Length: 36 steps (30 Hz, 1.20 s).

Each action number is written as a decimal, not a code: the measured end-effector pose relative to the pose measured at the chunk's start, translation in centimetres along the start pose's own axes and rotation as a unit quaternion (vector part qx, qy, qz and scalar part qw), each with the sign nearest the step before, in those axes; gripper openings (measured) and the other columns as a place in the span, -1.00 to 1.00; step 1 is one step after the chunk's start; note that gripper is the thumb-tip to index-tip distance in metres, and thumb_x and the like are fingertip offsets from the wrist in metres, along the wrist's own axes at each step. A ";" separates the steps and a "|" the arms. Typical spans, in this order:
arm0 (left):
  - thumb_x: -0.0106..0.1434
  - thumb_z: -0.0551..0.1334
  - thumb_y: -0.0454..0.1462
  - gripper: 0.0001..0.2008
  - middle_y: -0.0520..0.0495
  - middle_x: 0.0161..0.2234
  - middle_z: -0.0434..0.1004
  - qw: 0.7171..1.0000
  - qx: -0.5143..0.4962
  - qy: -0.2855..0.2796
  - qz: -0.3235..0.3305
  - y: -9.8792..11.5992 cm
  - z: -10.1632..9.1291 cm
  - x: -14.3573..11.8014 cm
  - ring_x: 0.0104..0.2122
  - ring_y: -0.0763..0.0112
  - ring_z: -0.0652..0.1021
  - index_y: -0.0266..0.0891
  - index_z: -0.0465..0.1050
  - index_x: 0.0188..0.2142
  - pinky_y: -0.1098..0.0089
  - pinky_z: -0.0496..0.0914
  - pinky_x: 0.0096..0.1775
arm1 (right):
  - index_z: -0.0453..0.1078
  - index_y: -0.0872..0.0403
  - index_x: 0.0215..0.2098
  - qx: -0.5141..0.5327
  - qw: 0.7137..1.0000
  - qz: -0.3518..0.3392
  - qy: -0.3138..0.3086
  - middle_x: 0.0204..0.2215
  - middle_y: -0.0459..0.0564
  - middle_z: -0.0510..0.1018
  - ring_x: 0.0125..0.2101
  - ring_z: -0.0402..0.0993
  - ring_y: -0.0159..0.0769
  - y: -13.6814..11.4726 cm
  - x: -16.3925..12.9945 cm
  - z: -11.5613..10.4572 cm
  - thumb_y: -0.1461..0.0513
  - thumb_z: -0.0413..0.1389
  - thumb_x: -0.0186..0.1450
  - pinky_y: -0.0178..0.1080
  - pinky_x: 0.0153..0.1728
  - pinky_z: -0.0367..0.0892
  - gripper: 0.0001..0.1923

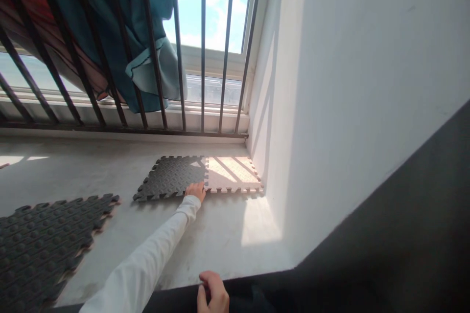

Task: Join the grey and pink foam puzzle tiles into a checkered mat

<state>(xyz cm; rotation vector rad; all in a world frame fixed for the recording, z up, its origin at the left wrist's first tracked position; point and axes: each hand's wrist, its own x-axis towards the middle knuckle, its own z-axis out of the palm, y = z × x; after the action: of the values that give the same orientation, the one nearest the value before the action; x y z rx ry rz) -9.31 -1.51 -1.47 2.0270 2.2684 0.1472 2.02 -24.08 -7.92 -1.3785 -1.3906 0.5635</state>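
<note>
**Foam mat tiles: handling and grip points**

Two joined foam tiles are laid on the concrete floor (110, 166) in the corner formed by the window railing (147, 129) and the white wall (348, 83). The dark tile (171, 176) is interlocked with the pale tile (233, 173) along a toothed seam. The left hand (196, 190), fingers flat and released, is pressed on the near edge of the tiles at that seam. The right hand (213, 296) is loosely curled on dark fabric at the lower edge of the view; whether anything is gripped cannot be told. A further stack of dark tiles (40, 244) lies apart at the floor's left side.

The tiles are judged light, soft and flexible, not fragile. Hold is best taken at a free toothed edge, away from the seam, since bending there may unlock the teeth
</note>
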 end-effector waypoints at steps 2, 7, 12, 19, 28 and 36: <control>0.16 0.02 -0.25 -0.75 -0.12 -0.21 0.43 0.999 -0.017 0.030 0.024 -0.7 0.4 -2.0 -0.16 0.23 0.35 -0.16 0.37 -0.19 0.32 0.19 -0.19 | 0.38 0.03 -0.41 0.005 1.000 -0.012 0.026 -0.42 -0.03 0.48 -0.43 0.41 -0.35 0.3 0.0 -0.3 0.30 -0.13 0.07 -0.37 -0.44 0.34 -0.75; 0.15 0.03 -0.23 -0.77 -0.07 -0.40 0.47 0.968 -0.109 0.163 0.155 -3.7 3.7 -8.7 -0.32 0.31 0.41 -0.15 0.46 -0.36 0.35 0.25 -0.29 | 0.35 0.07 -0.21 -0.096 0.993 -0.040 0.059 -0.18 0.07 0.41 -0.22 0.37 -0.26 0.0 0.1 -2.1 0.32 -0.15 0.11 -0.26 -0.24 0.32 -0.66; 0.15 0.04 -0.26 -0.79 -0.03 -0.48 0.46 0.937 -0.154 0.224 0.220 -4.7 6.8 -16.5 -0.42 0.37 0.42 -0.16 0.46 -0.42 0.39 0.28 -0.38 | 0.25 0.08 -0.03 -0.310 0.948 -0.067 0.012 0.02 0.10 0.24 0.02 0.12 -0.10 -2.2 0.8 -4.5 0.33 -0.05 0.03 -0.07 -0.04 0.12 -0.51; 0.12 0.05 -0.28 -0.80 -0.02 -0.51 0.43 0.939 -0.161 0.216 0.214 -3.9 6.9 -21.4 -0.42 0.37 0.41 -0.15 0.45 -0.45 0.38 0.27 -0.39 | 0.21 0.01 0.02 -0.480 0.862 0.005 -0.164 0.11 0.07 0.12 0.10 0.00 -0.17 -4.5 1.5 -5.6 0.28 0.12 -0.10 -0.10 0.04 -0.07 -0.34; 0.05 0.10 -0.28 -0.86 -0.02 -0.51 0.41 0.951 -0.138 0.212 0.177 -3.2 7.4 -23.2 -0.42 0.36 0.38 -0.15 0.43 -0.48 0.35 0.22 -0.37 | 0.11 0.00 0.08 -0.508 0.803 -0.014 -0.312 0.14 0.02 0.05 0.12 -0.05 -0.22 -4.1 1.4 -4.5 0.31 0.05 -0.02 -0.06 0.04 -0.07 -0.35; -0.10 0.21 -0.29 -0.39 -0.07 -0.08 0.29 0.977 -0.015 0.166 0.132 -5.3 6.6 -23.8 -0.10 0.20 0.27 -0.05 0.20 0.01 0.18 0.13 -0.06 | 0.04 -0.07 0.11 -0.518 0.787 -0.021 -0.333 0.13 0.06 0.08 0.09 0.00 -0.13 -5.2 1.5 -4.3 0.25 0.09 0.00 -0.02 0.02 -0.07 -0.30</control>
<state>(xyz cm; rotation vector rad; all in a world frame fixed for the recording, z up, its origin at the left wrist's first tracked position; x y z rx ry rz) -10.97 -25.72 -8.58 2.4369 2.1301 0.5767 3.98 -25.27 -1.39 -2.0941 -2.5293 0.2158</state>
